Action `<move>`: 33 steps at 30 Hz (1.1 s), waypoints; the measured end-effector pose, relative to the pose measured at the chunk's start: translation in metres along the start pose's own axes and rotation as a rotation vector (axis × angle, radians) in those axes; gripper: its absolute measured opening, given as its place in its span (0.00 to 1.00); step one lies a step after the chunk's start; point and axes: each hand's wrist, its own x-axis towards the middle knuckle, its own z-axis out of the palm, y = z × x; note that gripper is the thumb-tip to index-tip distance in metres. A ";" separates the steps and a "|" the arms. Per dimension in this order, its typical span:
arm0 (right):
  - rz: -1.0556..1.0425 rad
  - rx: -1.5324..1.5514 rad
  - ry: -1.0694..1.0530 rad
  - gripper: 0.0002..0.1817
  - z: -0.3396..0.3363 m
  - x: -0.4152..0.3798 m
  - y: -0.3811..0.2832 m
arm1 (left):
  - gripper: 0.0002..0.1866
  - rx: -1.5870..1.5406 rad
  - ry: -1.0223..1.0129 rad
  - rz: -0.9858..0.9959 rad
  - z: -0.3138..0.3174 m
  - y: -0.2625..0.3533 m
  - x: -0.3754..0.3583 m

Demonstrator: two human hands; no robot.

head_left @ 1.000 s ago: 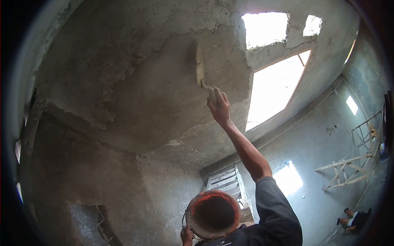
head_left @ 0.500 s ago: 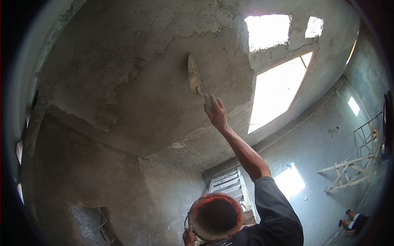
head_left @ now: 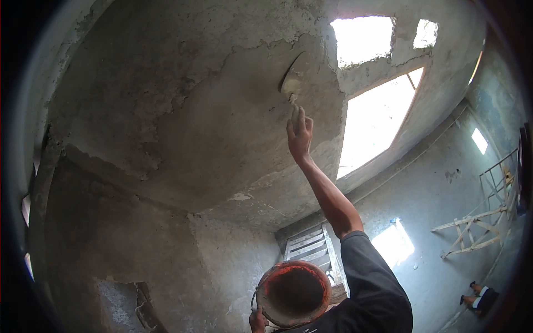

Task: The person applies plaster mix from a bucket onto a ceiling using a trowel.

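Observation:
My right hand [head_left: 300,133] is raised on an outstretched arm, its fingers closed round the handle of a trowel [head_left: 295,79]. The trowel's blade lies against or close to the wet-looking plaster [head_left: 233,122], left of the large bright opening. Low in the view, my left hand [head_left: 257,320] grips the rim side of a round bucket [head_left: 294,294] with orange-red stains round its mouth. The bucket's inside is dark, and its contents cannot be made out.
Bright openings [head_left: 363,41] pierce the plastered surface at the upper right. A slatted wooden piece [head_left: 305,244] stands behind the bucket. On the right are a wooden frame [head_left: 472,236] and another person [head_left: 482,299], far off at the lower right.
My right hand and the trowel have moved up and to the right across the plaster, and the blade has turned. My left hand and the bucket have hardly moved.

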 end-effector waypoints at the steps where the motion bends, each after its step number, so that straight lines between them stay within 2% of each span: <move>1: 0.004 -0.002 0.002 0.31 0.003 -0.005 0.001 | 0.21 -0.012 0.001 -0.009 0.000 0.002 -0.001; 4: -0.038 0.046 -0.064 0.31 0.002 -0.033 0.013 | 0.21 -0.081 -0.038 -0.038 0.002 0.015 -0.009; 6: -0.121 0.046 -0.219 0.30 -0.012 -0.057 0.020 | 0.21 -0.112 -0.036 -0.061 0.006 0.026 -0.017; 10: -0.064 0.089 -0.178 0.30 -0.029 -0.062 0.015 | 0.22 -0.145 -0.035 -0.087 0.006 0.022 -0.013; 12: 0.095 0.053 -0.035 0.30 -0.029 -0.031 0.006 | 0.22 -0.111 -0.024 -0.069 0.005 0.023 -0.017; 15: 0.069 -0.022 0.071 0.29 -0.023 0.003 -0.003 | 0.23 -0.036 -0.011 0.006 0.003 0.008 -0.007; 16: 0.068 -0.021 0.072 0.29 -0.019 0.006 -0.007 | 0.23 0.009 -0.002 0.056 0.002 0.004 -0.003; 20: 0.068 0.091 0.034 0.30 -0.006 0.007 -0.034 | 0.23 0.010 -0.008 0.048 0.000 -0.002 0.004; 22: 0.075 0.159 -0.067 0.30 -0.003 0.003 -0.048 | 0.23 0.092 0.020 0.217 0.002 -0.001 0.001; 23: 0.020 0.178 -0.072 0.30 -0.004 0.000 -0.054 | 0.23 0.096 0.019 0.218 0.001 0.000 0.000; 25: -0.044 0.191 -0.086 0.30 -0.008 -0.005 -0.054 | 0.23 0.021 -0.022 -0.030 0.007 0.033 -0.018; 26: -0.110 0.205 -0.104 0.30 -0.009 -0.007 -0.053 | 0.23 0.020 -0.019 -0.028 0.009 0.038 -0.024; 27: -0.110 0.208 -0.103 0.30 -0.010 -0.008 -0.052 | 0.23 0.094 -0.004 0.090 0.012 0.042 -0.028; 28: -0.060 0.199 -0.087 0.30 -0.012 -0.011 -0.050 | 0.23 0.170 0.011 0.207 0.011 0.043 -0.031; 29: -0.012 0.189 -0.071 0.30 -0.015 -0.011 -0.048 | 0.23 0.170 0.011 0.207 0.009 0.039 -0.028; 30: -0.014 0.190 -0.070 0.30 -0.015 -0.011 -0.042 | 0.22 0.058 -0.029 0.077 0.006 0.032 -0.022; 31: -0.021 0.133 0.026 0.30 -0.012 -0.011 -0.031 | 0.22 -0.053 -0.069 -0.053 0.004 0.025 -0.016; 33: -0.036 0.068 0.217 0.28 -0.008 -0.007 -0.017 | 0.23 -0.067 -0.044 -0.037 0.004 0.016 -0.011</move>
